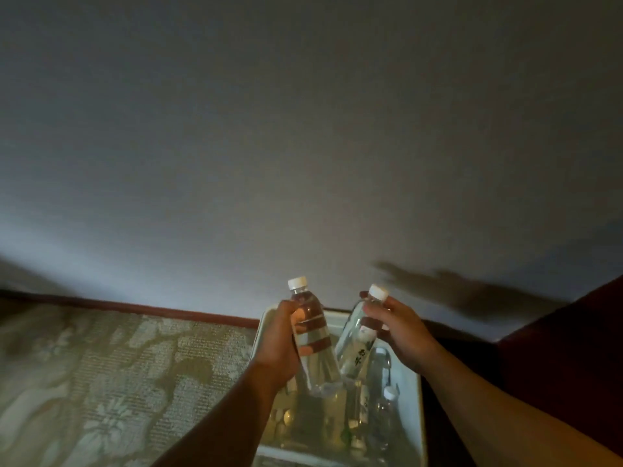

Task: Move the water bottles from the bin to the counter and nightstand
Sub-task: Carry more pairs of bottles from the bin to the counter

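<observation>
A patterned carpet (101, 382) with a pale floral weave fills the lower left, running up to a dark red baseboard (135, 306) along the foot of a plain grey wall (303, 129); that stretch of floor lies open beside the white bin (416, 416), whose left rim is just beside the left forearm. The left hand (278, 342) is wrapped closed around the middle of a clear water bottle (312, 335), held nearly upright with its white cap (297, 282) topmost and its base hanging just above the bin; dark reddish bands show on it, but no writing can be made out there. To its right a second water bottle (357, 338) leans with its cap (378, 292) tilted to the right, its lower end close to the first bottle's base; dark characters run down its label (361, 357), too blurred to read. The right hand (401, 328) closes over this bottle's upper part, thumb and fingers pinching near the neck. Beneath both hands more bottles (384, 412) lie packed in the bin, one small white cap visible near the right wall. A dark maroon surface (573, 348) rises just right of the bin, edging close to its rim
</observation>
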### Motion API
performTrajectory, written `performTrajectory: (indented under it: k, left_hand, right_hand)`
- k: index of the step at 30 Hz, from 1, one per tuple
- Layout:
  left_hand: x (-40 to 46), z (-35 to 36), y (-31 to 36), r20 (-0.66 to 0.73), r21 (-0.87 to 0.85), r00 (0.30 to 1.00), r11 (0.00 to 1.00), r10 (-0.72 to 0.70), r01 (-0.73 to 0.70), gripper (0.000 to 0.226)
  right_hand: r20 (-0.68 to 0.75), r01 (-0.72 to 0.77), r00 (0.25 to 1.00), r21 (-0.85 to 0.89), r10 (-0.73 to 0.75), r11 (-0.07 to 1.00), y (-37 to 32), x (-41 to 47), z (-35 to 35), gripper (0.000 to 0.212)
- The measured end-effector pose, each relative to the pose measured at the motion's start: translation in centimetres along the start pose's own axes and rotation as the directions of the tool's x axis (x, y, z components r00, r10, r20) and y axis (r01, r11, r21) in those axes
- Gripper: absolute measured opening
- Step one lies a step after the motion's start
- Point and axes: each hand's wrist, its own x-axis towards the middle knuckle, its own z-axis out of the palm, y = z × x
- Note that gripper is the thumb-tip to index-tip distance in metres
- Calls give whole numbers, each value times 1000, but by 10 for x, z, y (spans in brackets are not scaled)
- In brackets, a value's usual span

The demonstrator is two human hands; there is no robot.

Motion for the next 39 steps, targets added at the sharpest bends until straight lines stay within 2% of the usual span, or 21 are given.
performTrajectory:
  k: [3,5,8,10,13,18,22,26,28,31,33,36,39]
  left_hand:
    - [-56,48,68,86,-1,996,1000,5,-5,27]
    - [-93,77,110,119,18,991,998,56,-58,29]
    - [-141,125,166,181,90,973,983,145,-163,52]
    - [-167,158,200,231,91,957,975,178,-203,60]
    - [-202,210,240,319,51,916,961,242,-271,50]
    - [-264,300,275,525,90,808,927,267,-364,43]
    - [-321,376,276,720,107,673,932,167,-345,38]
    - [-382,447,257,845,191,526,867,93,-460,34]
    - [-413,484,241,890,190,450,841,70,-507,32]
    - [-462,537,214,925,192,377,811,39,-553,31]
    - [-492,571,195,950,199,311,802,-17,-563,37]
    - [-534,619,163,966,216,246,788,-84,-576,39]
    - [-567,664,125,965,212,251,785,-74,-582,34]
  right_hand:
    - [34,25,999,137,-30,990,-83,-55,12,29]
    - [32,52,998,177,-59,983,-138,-94,18,31]
    - [8,123,992,197,-127,973,-209,-148,18,22]
    - [-9,202,979,188,-204,961,-254,-182,16,24]
    - [-60,324,946,119,-319,939,-313,-238,12,21]
    - [-266,506,841,79,-471,859,-378,-333,-16,20]
    - [-394,608,712,-70,-582,791,-408,-422,-50,30]
    - [-577,656,534,-178,-618,733,-418,-513,-96,20]
    - [-648,658,451,-223,-614,719,-420,-558,-120,21]
    - [-706,640,359,-290,-611,711,-418,-628,-160,28]
    - [-734,636,300,-322,-610,701,-414,-672,-190,32]
    - [-754,653,251,-331,-607,681,-405,-730,-236,34]
    - [-746,666,250,-331,-618,669,-395,-777,-280,27]
